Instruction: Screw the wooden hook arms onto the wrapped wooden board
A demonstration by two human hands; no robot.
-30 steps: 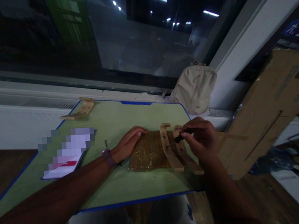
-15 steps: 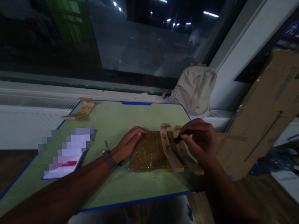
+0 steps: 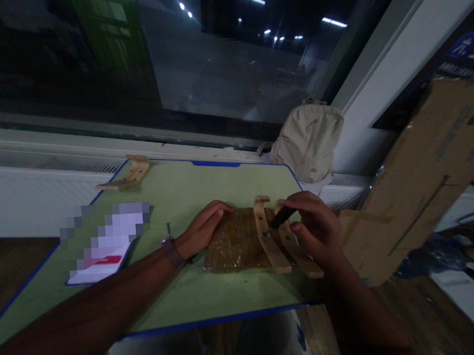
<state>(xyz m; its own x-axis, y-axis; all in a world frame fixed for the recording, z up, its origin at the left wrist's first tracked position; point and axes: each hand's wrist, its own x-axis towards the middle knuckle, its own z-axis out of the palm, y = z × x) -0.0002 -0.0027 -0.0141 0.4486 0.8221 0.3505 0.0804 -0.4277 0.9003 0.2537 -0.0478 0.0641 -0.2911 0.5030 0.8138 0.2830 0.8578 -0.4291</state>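
Got a slim black-handled screwdriver [image 3: 282,215] pinched in the right hand [image 3: 316,223], with its tip at a curved pale-wood strip [image 3: 273,250] on a brown plastic-wrapped board [image 3: 225,248]. Resting the left hand [image 3: 202,230] there too, can't tell if gripping. Can make out white "木" on the dark poster [image 3: 449,64].

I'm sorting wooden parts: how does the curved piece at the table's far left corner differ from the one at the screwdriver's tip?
The corner piece lies untouched; the worked piece has the screwdriver, held in the right hand, at or near a hole. The corner piece seems to jut past the left edge of the table; the worked piece lies on the brown board. Both are light wood, curved, with holes.
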